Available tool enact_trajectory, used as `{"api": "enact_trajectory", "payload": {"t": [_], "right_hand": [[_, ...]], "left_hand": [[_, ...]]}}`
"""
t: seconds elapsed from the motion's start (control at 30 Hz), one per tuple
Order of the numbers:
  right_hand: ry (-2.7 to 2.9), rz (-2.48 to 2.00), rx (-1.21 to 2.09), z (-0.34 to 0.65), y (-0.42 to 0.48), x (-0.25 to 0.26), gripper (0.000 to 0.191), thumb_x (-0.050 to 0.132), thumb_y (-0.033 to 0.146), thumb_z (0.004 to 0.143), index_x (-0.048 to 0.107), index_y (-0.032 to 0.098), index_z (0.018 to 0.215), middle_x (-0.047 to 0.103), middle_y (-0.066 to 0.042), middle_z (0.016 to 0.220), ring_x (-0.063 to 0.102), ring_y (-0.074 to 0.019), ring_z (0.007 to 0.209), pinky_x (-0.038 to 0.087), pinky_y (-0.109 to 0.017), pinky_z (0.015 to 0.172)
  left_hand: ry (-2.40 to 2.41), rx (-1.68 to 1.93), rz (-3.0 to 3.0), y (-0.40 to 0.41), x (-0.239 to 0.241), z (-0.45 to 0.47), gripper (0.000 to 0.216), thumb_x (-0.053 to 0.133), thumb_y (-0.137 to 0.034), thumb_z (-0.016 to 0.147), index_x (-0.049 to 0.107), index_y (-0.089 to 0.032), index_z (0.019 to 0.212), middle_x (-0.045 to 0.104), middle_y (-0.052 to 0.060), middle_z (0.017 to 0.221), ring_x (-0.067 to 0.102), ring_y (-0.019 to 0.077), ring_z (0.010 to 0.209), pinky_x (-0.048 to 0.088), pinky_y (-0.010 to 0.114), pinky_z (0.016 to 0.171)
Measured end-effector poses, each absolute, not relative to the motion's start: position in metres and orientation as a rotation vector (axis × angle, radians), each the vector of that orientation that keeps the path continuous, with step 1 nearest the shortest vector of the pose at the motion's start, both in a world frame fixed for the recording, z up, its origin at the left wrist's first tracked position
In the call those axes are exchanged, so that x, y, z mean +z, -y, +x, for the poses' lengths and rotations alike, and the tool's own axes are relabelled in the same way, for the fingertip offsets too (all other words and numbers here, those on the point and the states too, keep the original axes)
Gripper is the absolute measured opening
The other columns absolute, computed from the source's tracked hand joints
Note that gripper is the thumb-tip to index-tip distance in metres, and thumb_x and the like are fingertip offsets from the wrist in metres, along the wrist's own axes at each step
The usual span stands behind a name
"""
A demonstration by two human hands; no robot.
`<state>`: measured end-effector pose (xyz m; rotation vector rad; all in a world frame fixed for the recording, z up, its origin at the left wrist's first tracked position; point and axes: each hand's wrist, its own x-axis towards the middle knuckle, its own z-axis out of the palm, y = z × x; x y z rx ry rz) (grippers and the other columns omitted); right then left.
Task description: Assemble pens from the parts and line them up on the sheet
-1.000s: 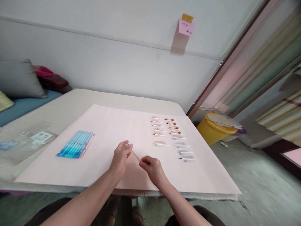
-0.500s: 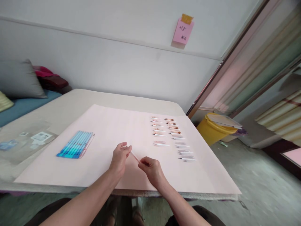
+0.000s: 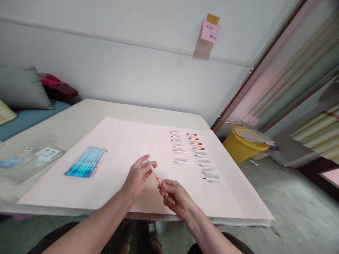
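Between my two hands is a slim, pale pen (image 3: 155, 174) with red marks on its barrel, tilted up toward the left. The fingers of my left hand (image 3: 136, 178) pinch its upper end. My right hand (image 3: 176, 197) is closed round its lower end, which the fingers partly hide. To the right lie two columns of small pen parts: thin white refills (image 3: 212, 179) with dark tips beside short clear or pinkish pieces, some with brown ends (image 3: 199, 148). At the left, several blue pens (image 3: 86, 162) lie side by side with a pinkish pen (image 3: 98, 163) along their right edge.
A pale sheet (image 3: 127, 134) covers much of the table (image 3: 87, 106). A crumpled clear plastic bag (image 3: 31, 158) rests at the left. Beyond the table's right edge stands a yellow bin (image 3: 234, 146). A pink note (image 3: 210, 31) is taped to the wall.
The pen has come up more steeply, and more of its red-marked barrel shows. My right hand has turned and shifted slightly right and down; my left hand has moved slightly right.
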<state>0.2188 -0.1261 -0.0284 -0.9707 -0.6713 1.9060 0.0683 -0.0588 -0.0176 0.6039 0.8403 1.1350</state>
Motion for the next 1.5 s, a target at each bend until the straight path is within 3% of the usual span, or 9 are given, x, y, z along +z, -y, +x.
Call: {"api": "enact_trajectory", "payload": {"t": [0.1, 0.23, 0.4, 0.53, 0.7, 0.8, 1.0, 1.17, 1.5], "right_hand": [[0.894, -1.2, 1.611, 0.214, 0.124, -0.029, 0.024, 0.068, 0.036, 0.07, 0.06, 0.013, 0.07, 0.051, 0.004, 0.053, 0.025, -0.0016, 0.034, 0.013, -0.021, 0.036], [1.114, -1.389, 1.249, 0.209, 0.125, -0.029, 0.017, 0.068, 0.029, 0.069, 0.06, 0.015, 0.063, 0.051, 0.003, 0.054, 0.038, -0.006, 0.047, 0.024, -0.02, 0.042], [0.805, -1.116, 1.713, 0.213, 0.129, -0.025, 0.022, 0.067, 0.034, 0.072, 0.059, 0.013, 0.071, 0.051, 0.004, 0.053, 0.021, -0.0007, 0.033, 0.009, -0.021, 0.037], [0.655, -0.964, 1.905, 0.215, 0.129, -0.024, 0.026, 0.067, 0.038, 0.072, 0.058, 0.013, 0.075, 0.05, 0.005, 0.053, 0.017, 0.0005, 0.03, 0.007, -0.022, 0.037], [0.895, -1.257, 1.576, 0.209, 0.127, -0.029, 0.024, 0.066, 0.036, 0.071, 0.057, 0.014, 0.068, 0.051, 0.005, 0.052, 0.026, -0.002, 0.034, 0.013, -0.021, 0.036], [1.082, -1.423, 1.297, 0.206, 0.127, -0.031, 0.019, 0.066, 0.03, 0.07, 0.057, 0.015, 0.062, 0.051, 0.004, 0.052, 0.036, -0.0049, 0.042, 0.021, -0.02, 0.039], [0.804, -1.124, 1.688, 0.209, 0.13, -0.031, 0.022, 0.067, 0.034, 0.072, 0.056, 0.014, 0.071, 0.052, 0.005, 0.054, 0.024, -0.0011, 0.032, 0.01, -0.021, 0.035], [0.557, -0.904, 1.928, 0.211, 0.132, -0.032, 0.025, 0.07, 0.034, 0.071, 0.056, 0.014, 0.073, 0.052, 0.005, 0.053, 0.021, 0.0, 0.03, 0.008, -0.021, 0.036], [0.582, -0.957, 1.881, 0.208, 0.131, -0.033, 0.024, 0.07, 0.034, 0.071, 0.057, 0.014, 0.076, 0.054, 0.005, 0.055, 0.025, -0.0003, 0.03, 0.008, -0.021, 0.036]], "left_hand": [[-0.972, 1.156, 0.614, 0.06, -0.02, 0.069, 0.045, 0.072, -0.028, 0.067, 0.055, -0.016, 0.108, 0.066, 0.01, 0.095, 0.059, 0.0189, 0.096, 0.044, 0.033, 0.085], [-1.068, 1.186, 0.716, 0.062, -0.022, 0.068, 0.044, 0.074, -0.03, 0.064, 0.057, -0.015, 0.102, 0.062, 0.001, 0.075, 0.058, 0.0136, 0.078, 0.044, 0.03, 0.079], [-0.973, 1.172, 0.735, 0.062, -0.02, 0.068, 0.045, 0.071, -0.022, 0.065, 0.054, -0.014, 0.105, 0.062, 0.002, 0.069, 0.06, 0.016, 0.078, 0.044, 0.032, 0.077], [-0.893, 1.16, 0.709, 0.063, -0.018, 0.069, 0.042, 0.07, -0.021, 0.067, 0.053, -0.014, 0.105, 0.062, 0.002, 0.067, 0.06, 0.0173, 0.082, 0.045, 0.032, 0.079], [-1.018, 1.176, 0.695, 0.064, -0.021, 0.07, 0.043, 0.072, -0.028, 0.065, 0.056, -0.014, 0.102, 0.065, 0.006, 0.08, 0.06, 0.0163, 0.082, 0.044, 0.032, 0.08], [-1.083, 1.177, 0.73, 0.064, -0.022, 0.07, 0.045, 0.074, -0.028, 0.062, 0.056, -0.015, 0.102, 0.063, 0.003, 0.075, 0.059, 0.0155, 0.078, 0.044, 0.031, 0.077], [-0.993, 1.165, 0.745, 0.065, -0.02, 0.07, 0.042, 0.07, -0.023, 0.065, 0.054, -0.014, 0.103, 0.064, 0.005, 0.071, 0.062, 0.0201, 0.083, 0.044, 0.034, 0.078], [-0.903, 1.163, 0.712, 0.066, -0.016, 0.072, 0.042, 0.07, -0.021, 0.065, 0.054, -0.014, 0.103, 0.063, 0.004, 0.069, 0.062, 0.0189, 0.083, 0.045, 0.033, 0.078], [-0.917, 1.168, 0.687, 0.066, -0.018, 0.073, 0.039, 0.07, -0.024, 0.066, 0.055, -0.015, 0.102, 0.067, 0.007, 0.078, 0.062, 0.0182, 0.085, 0.044, 0.032, 0.08]]}}
